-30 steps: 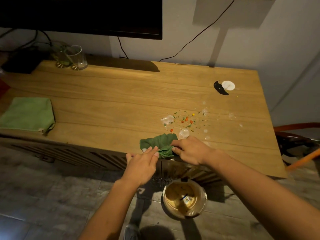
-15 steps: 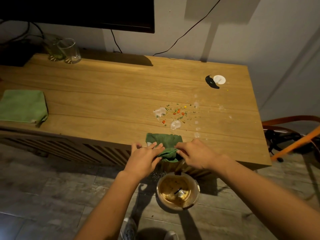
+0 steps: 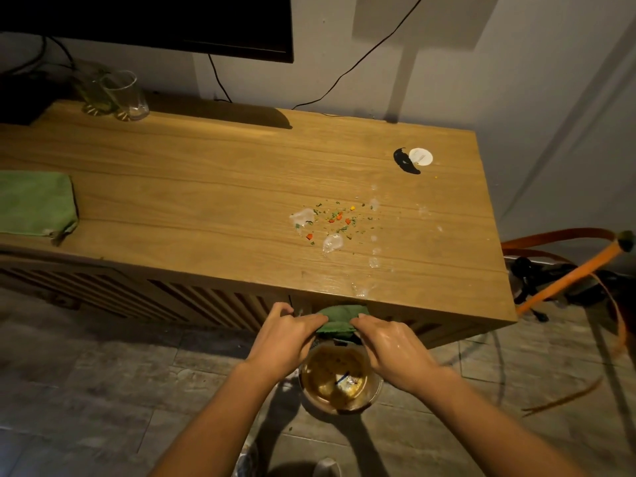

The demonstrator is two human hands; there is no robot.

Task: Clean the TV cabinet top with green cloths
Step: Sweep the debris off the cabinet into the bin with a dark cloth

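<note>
Both hands off front edge of wooden surface (image 3: 241, 173), above bowl (image 3: 340, 383) on floor. Left hand (image 3: 285, 335) and right hand (image 3: 389, 342) each pinch one end of bunched dark green cloth (image 3: 339, 321), held between them just below cabinet edge. Crumbs (image 3: 334, 220) and wet patches lie on surface beyond. Second green cloth (image 3: 34, 204) lies folded at far left. Two glasses (image 3: 113, 94) at back left.
</note>
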